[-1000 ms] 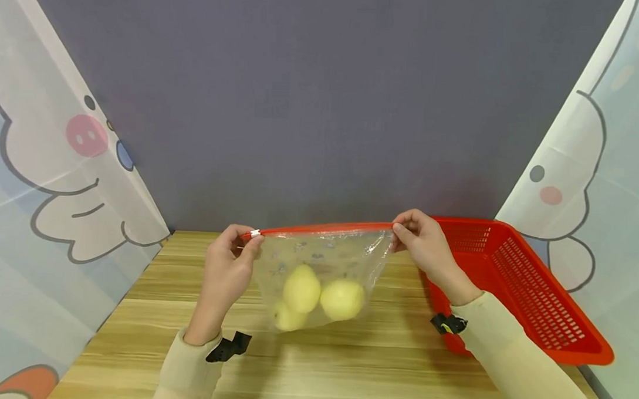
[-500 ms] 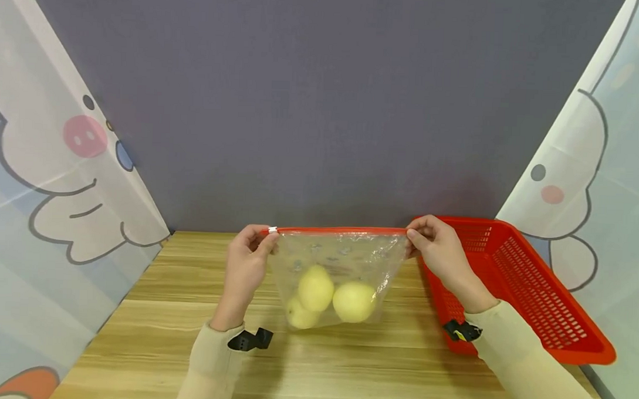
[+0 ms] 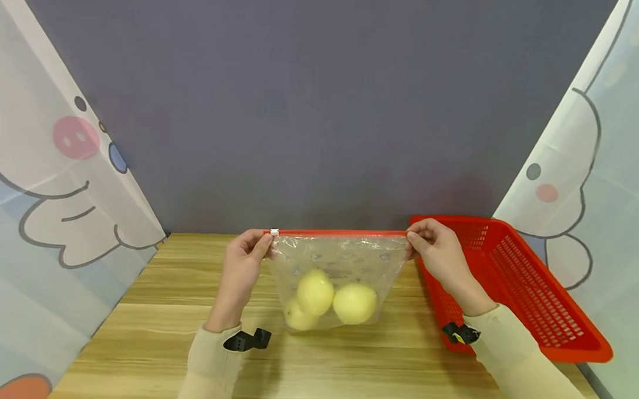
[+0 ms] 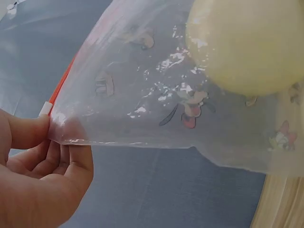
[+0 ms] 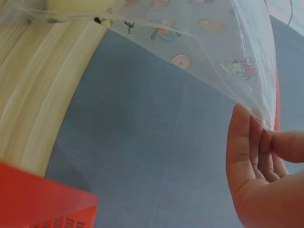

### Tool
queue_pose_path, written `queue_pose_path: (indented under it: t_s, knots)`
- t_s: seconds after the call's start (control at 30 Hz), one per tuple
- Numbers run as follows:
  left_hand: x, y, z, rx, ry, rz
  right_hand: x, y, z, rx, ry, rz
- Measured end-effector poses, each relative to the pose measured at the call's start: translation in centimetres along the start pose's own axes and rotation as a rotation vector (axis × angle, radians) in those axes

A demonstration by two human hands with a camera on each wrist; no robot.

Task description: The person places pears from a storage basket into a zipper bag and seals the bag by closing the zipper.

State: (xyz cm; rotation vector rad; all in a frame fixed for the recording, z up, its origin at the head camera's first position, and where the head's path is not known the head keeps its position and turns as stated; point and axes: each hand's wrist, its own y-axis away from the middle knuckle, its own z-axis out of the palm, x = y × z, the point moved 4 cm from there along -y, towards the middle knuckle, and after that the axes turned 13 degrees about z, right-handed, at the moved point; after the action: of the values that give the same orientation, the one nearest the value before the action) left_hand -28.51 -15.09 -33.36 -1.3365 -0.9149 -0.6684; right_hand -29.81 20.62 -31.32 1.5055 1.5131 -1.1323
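A clear zip bag [image 3: 344, 262] with a red top strip and small cartoon prints hangs between my two hands. Three round, pale yellow fruits [image 3: 355, 303] lie in its bottom; their exact kind is unclear. My left hand [image 3: 241, 264] pinches the top left corner between thumb and fingers, beside the white slider [image 3: 274, 232] at that end of the strip. At the opposite top corner, my right hand [image 3: 441, 253] pinches the bag the same way. In the left wrist view, one fruit [image 4: 247, 42] shows large through the plastic [image 4: 137, 95].
A red plastic basket [image 3: 551, 290] with slotted walls stands on the right of the wooden table [image 3: 334, 376], beside my right forearm. Behind the table rises a dark grey wall [image 3: 323, 105]. Cartoon-printed curtains [image 3: 28, 213] flank both sides.
Both hands have moved right with the bag, mostly in the first half second. Its top strip, slightly slanted before, is now level and taut. Both corners stay pinched.
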Motion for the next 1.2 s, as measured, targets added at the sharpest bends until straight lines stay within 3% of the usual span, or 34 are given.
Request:
queue_pose_path:
  t_s: [0.27, 0.37, 0.53, 0.8, 0.97, 1.2]
  knots:
    - [0.1, 0.4, 0.7, 0.017, 0.091, -0.043, 0.0, -0.4, 0.1, -0.032, 0.045, 0.010]
    - [0.2, 0.4, 0.9, 0.033, 0.116, -0.047, -0.3, -0.2, 0.0, -0.015, 0.141, -0.026]
    - [0.3, 0.4, 1.0, 0.048, 0.117, -0.067, -1.9, 0.6, 0.4, 0.068, 0.325, -0.171]
    - [0.6, 0.5, 1.5, 0.055, 0.118, -0.079, -5.9, 2.9, 3.6, 0.104, 0.404, -0.424]
    - [0.6, 0.6, 1.7, 0.064, 0.119, -0.088, -8.1, 3.8, 6.1, 0.029, 0.372, -0.386]
    - [0.7, 0.7, 1.6, 0.074, 0.118, -0.091, -10.1, 3.6, 9.4, -0.071, 0.324, -0.332]
